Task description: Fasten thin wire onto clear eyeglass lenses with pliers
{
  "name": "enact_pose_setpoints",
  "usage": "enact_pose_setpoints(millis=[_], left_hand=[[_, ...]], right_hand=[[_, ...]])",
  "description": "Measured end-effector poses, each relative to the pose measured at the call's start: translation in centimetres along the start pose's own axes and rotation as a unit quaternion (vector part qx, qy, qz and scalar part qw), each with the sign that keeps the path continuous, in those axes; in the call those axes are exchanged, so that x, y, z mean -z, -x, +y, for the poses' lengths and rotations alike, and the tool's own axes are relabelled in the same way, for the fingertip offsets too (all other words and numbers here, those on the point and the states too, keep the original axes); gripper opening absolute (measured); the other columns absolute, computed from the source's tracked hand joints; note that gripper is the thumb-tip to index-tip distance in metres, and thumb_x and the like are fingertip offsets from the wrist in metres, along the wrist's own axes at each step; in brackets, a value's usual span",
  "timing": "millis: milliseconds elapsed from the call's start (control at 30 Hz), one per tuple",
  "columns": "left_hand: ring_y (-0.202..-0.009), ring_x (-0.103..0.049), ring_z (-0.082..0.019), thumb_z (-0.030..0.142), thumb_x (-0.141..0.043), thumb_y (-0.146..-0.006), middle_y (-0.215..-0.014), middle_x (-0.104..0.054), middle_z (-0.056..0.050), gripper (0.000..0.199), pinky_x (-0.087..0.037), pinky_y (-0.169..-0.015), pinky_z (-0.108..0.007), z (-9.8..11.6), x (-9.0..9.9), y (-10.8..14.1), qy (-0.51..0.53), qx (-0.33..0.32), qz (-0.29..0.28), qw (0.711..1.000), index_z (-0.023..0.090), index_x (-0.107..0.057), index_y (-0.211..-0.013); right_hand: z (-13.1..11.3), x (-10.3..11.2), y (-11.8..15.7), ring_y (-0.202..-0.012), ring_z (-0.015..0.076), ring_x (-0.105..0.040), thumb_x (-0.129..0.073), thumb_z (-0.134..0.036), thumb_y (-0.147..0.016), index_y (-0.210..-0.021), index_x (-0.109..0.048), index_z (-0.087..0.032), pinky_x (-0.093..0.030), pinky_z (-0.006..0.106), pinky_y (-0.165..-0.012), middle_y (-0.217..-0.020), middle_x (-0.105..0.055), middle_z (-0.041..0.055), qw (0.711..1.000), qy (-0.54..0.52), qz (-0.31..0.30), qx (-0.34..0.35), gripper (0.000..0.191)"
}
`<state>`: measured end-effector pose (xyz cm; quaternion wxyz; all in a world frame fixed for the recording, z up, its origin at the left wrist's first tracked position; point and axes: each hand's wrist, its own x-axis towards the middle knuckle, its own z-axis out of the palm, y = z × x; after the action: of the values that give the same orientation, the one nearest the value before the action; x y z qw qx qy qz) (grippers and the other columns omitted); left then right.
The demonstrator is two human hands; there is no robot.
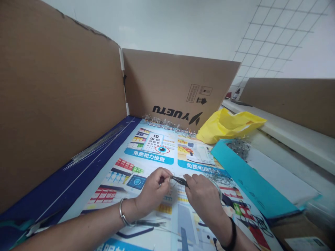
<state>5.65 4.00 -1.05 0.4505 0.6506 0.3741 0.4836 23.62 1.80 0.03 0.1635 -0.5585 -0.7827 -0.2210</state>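
Near the middle of the view, my left hand (154, 188) is closed, pinching a small piece too tiny to make out. My right hand (202, 195) is wrapped round the handles of dark pliers (179, 180), whose jaws point left and meet the fingertips of my left hand. Both hands are above a printed poster (149, 162) lying on the table. A bundle of thin dark wires (151, 223) lies under my left wrist. Fine wire bits (220, 177) are scattered beyond my right hand.
Cardboard panels stand at the left (60, 90) and back (167, 83). Wire scraps (170, 124) line the back panel's foot. At the right are a yellow bag (227, 123) and a turquoise box (251, 184) with a wire tangle (239, 149). Long thin wires (96, 148) lie at the left.
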Motion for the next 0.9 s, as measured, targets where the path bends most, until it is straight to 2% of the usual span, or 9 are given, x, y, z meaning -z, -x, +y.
enact_pose_setpoints(millis=[267,533,733,900], left_hand=[[-0.081,-0.054,-0.014,0.015,-0.045,-0.082,-0.094,-0.056,-0.005,0.007,-0.045,-0.073,-0.027,0.06,0.05,0.14,-0.007,-0.033,0.003,0.999,0.019,-0.05,-0.08],[-0.085,-0.055,-0.015,0.015,-0.043,-0.084,-0.093,-0.056,-0.005,0.008,-0.045,-0.076,-0.029,0.27,0.03,0.05,-0.008,-0.034,0.011,0.999,0.018,-0.049,-0.08],[-0.084,-0.055,-0.016,0.015,-0.044,-0.081,-0.089,-0.056,-0.005,0.008,-0.045,-0.074,-0.03,0.38,0.1,-0.18,-0.007,-0.032,0.0,0.999,0.018,-0.048,-0.076],[-0.082,-0.055,-0.016,0.015,-0.044,-0.08,-0.088,-0.057,-0.005,0.007,-0.045,-0.073,-0.03,0.56,0.21,-0.47,0.01,-0.024,-0.004,1.0,0.018,-0.047,-0.075]], right_hand=[[-0.22,0.35,0.06,-0.071,0.0184,-0.05,-0.054,-0.013,-0.075,-0.095,-0.063,-0.019,-0.03,0.03,-0.066,-0.074,-0.061,0.0033,1.0,0.003,0.03,0.006,0.022],[-0.45,0.43,-0.15,-0.071,0.0182,-0.054,-0.058,-0.015,-0.074,-0.097,-0.062,-0.02,-0.031,0.029,-0.063,-0.077,-0.063,0.0033,1.0,0.022,-0.018,-0.011,0.025],[-0.29,0.38,-0.1,-0.073,0.0162,-0.058,-0.054,-0.013,-0.076,-0.097,-0.063,-0.023,-0.033,0.027,-0.061,-0.08,-0.066,0.0008,0.995,-0.045,-0.081,-0.042,0.025],[0.13,0.24,-0.11,-0.076,0.0172,-0.058,-0.054,-0.013,-0.076,-0.097,-0.063,-0.022,-0.034,0.027,-0.064,-0.083,-0.066,0.0015,0.997,-0.038,-0.057,-0.043,0.025]])
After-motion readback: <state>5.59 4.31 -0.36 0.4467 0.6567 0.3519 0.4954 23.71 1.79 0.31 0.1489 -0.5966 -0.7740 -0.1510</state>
